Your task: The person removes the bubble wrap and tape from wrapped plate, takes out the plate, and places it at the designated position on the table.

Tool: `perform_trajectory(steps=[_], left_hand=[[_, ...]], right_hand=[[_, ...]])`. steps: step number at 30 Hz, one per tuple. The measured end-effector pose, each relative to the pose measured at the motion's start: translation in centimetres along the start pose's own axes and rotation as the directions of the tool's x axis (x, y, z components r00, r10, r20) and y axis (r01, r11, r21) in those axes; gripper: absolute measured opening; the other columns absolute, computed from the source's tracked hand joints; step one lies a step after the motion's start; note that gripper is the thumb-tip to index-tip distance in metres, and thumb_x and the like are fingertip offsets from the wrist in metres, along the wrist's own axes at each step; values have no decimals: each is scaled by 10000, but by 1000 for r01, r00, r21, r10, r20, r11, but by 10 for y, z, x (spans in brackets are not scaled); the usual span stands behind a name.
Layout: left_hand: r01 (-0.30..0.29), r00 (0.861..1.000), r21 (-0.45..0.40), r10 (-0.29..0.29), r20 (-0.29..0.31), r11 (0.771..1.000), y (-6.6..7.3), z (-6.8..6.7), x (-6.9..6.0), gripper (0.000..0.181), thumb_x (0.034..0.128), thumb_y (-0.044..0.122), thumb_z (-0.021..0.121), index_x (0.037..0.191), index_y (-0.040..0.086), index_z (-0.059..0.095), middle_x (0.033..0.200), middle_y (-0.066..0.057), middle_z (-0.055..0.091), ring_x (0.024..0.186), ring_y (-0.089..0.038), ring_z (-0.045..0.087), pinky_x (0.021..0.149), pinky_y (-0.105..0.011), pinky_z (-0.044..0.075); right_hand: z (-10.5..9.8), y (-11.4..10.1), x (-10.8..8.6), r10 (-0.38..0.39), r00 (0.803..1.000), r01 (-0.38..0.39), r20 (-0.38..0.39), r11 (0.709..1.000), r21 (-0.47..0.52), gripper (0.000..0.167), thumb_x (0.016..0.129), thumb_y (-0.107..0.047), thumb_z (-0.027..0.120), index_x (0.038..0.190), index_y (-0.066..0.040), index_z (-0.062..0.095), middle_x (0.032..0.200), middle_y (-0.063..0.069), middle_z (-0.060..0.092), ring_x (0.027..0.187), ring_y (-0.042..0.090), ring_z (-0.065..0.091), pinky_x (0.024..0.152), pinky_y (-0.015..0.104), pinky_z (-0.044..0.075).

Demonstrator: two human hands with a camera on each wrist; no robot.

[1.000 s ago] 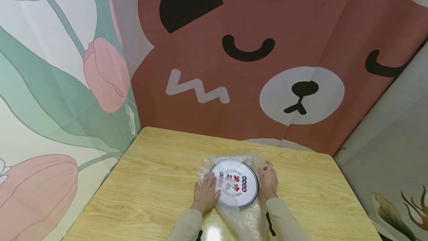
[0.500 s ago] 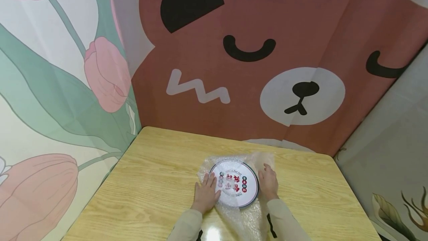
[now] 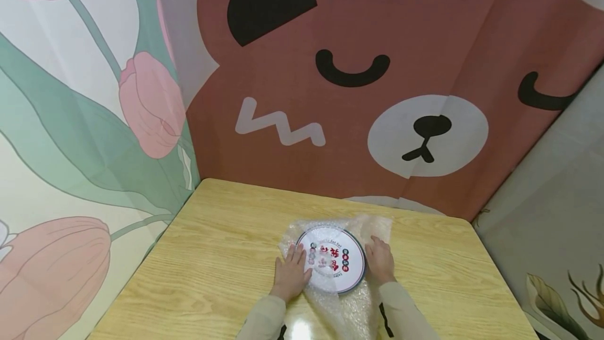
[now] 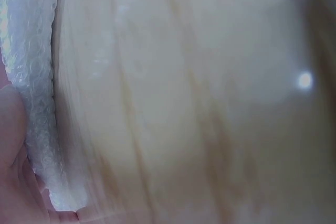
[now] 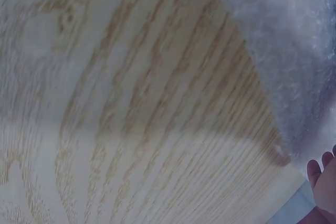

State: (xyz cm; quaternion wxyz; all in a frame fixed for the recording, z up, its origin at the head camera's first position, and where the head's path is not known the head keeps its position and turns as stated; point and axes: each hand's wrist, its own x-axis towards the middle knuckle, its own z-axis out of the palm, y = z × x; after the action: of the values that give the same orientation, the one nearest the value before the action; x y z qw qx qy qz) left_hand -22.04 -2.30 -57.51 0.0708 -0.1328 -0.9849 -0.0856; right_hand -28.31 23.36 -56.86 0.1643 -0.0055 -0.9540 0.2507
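A round white plate [image 3: 350, 269] with a dark rim and red and dark printed characters lies on bubble wrap [image 3: 360, 306] in the head view. One layer of the wrap covers the plate's left part. My left hand [image 3: 289, 274] rests on the wrap at the plate's left edge, fingers extended. At the right edge, my right hand [image 3: 381, 262] lies on the wrap, its fingers loosely bent and gripping nothing that shows. Only part of the left thumb side appears beside the bubble wrap [image 4: 37, 77] in the left wrist view. The right wrist view catches a few fingertips [image 5: 314, 171] near the wrap's edge.
A wood-grain table [image 3: 212, 256] carries everything. Behind it hangs a cloth with a bear print [image 3: 292, 83]; a tulip-print cloth [image 3: 94, 172] lines the left side. Another curtain [image 3: 542, 182] hangs on the right. Some wrap trails toward the table's near edge.
My right hand has let go of the wrap's upper right part and slid slightly nearer. That corner now spreads flat to the right. The left hand has stayed put.
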Motion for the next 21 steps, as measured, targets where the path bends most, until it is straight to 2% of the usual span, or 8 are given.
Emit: perform_trajectory(steps=[9,21], left_hand=[[5,1000,-21,-5,10,1000,1,0,0,545,904,414,418,1314,57,445,1411,-71,325,1296,-268,246,920,-569,300],[11,1000,-26,-11,17,1000,1,0,-1,546,905,415,414,1319,59,440,1417,-66,314,1302,-264,233,926,-571,291]], right_hand=[[-3,3,-4,-58,998,59,26,998,-23,303,869,-112,525,1080,102,566,1037,274,576,966,423,510,813,507,412],[4,10,-7,-106,994,108,32,991,-83,261,883,-142,512,997,69,615,1006,226,607,936,403,536,770,517,434]])
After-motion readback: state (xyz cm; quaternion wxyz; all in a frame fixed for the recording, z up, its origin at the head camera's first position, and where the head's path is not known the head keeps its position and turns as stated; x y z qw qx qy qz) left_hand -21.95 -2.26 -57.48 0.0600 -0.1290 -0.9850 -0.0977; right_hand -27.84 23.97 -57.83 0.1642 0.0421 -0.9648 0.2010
